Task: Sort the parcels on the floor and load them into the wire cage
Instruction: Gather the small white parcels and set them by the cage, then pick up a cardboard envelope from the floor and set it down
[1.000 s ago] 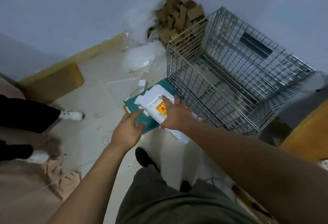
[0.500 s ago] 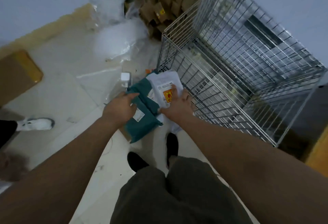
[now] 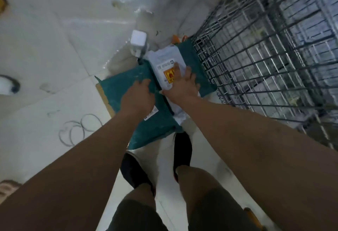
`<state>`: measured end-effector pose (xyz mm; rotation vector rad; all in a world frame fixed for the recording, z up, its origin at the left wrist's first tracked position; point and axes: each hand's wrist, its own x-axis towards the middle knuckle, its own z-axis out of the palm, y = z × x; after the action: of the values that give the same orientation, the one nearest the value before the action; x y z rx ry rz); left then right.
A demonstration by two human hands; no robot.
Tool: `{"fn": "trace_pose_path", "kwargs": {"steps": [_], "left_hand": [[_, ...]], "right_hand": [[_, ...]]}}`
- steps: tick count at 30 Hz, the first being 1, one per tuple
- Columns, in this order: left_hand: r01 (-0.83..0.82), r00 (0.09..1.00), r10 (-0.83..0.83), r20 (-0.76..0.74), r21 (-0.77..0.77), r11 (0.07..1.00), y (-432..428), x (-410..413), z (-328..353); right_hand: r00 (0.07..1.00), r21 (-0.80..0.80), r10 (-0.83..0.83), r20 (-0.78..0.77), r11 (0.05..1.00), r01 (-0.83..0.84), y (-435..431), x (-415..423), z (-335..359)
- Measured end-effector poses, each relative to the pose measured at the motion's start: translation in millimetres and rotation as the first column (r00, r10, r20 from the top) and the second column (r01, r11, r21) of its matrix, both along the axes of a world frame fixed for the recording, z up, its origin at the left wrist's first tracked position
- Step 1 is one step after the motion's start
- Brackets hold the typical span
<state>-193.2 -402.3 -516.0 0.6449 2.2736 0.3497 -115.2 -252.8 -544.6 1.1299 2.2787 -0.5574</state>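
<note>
Right hand (image 3: 180,86) flat on white parcel (image 3: 162,60); left hand (image 3: 138,99), grip unclear, moved onto teal parcel (image 3: 118,86).

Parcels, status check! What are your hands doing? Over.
Left hand on green parcel. Right hand flat on white parcel. Both on floor beside wire cage. Nothing in the way.

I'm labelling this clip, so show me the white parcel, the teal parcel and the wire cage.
white parcel (image 3: 162,60), head view, on its far, uncovered end.
teal parcel (image 3: 117,86), head view, on its bare left part.
wire cage (image 3: 265,53), head view, on its mesh side.
</note>
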Motion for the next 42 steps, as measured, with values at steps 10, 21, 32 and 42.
{"fn": "trace_pose_path", "kwargs": {"steps": [10,21,32,42], "left_hand": [[-0.107,0.991,0.103,0.079,0.04,0.994,-1.1,18.4,-37.8],[-0.276,0.96,0.279,-0.028,0.07,0.959,-33.7,-29.2,131.9],[-0.611,0.685,0.69,-0.233,0.332,0.718,-165.5,1.0,424.5],[-0.867,0.204,0.95,-0.238,0.407,0.288,-340.9,169.4,529.3]], "right_hand": [[0.997,-0.045,-0.061,0.046,0.997,0.064,-7.9,-6.1,-58.9],[0.908,0.022,0.342,-0.244,0.938,-0.347,-48.8,-60.8,139.7],[0.657,0.014,0.608,-0.446,0.738,-0.675,-153.1,-86.7,445.1],[0.141,-0.02,0.955,-0.263,0.141,-0.99,-343.6,-19.1,570.3]]}}
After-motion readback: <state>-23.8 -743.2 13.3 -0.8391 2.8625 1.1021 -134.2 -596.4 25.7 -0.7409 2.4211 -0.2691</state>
